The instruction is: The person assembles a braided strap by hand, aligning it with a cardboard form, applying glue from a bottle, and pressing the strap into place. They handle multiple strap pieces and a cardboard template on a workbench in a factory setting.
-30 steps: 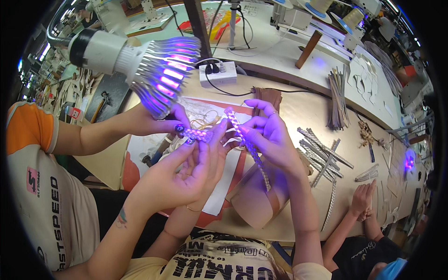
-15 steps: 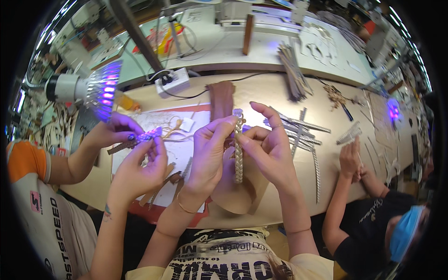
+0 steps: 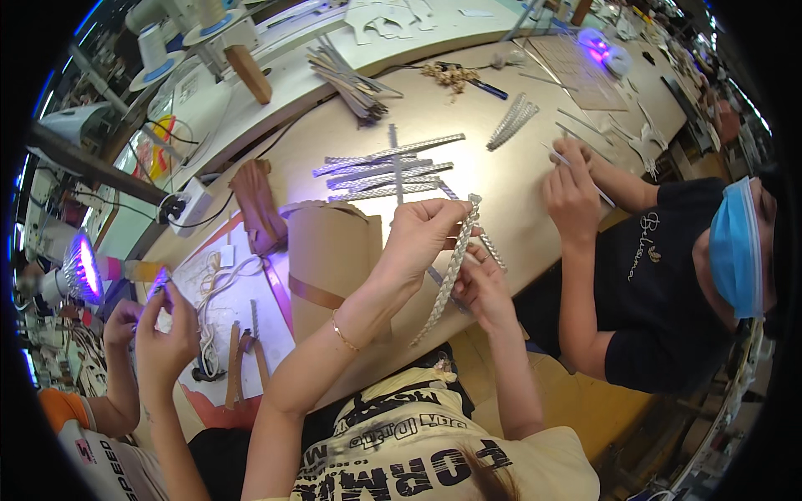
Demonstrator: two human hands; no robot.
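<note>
Two hands work a pale braided strap [image 3: 454, 265] above the worktable's [image 3: 451, 117] near edge.
In the head view, the left hand [image 3: 418, 234] pinches the strap near its upper end; the right hand [image 3: 486, 288] curls just beside it, its grip impossible to tell. Good handling probably calls for a firm, flat pinch, with the free end hanging untwisted so the weave lies even.

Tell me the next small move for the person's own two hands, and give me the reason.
I'd likely have the right hand lightly pinch the lower part of the narrow, pale braided strip. The left hand pinches it near its upper end, while the lower end slants down and appears to hang free. The right hand's fingers are close by, though contact is unclear.
</note>
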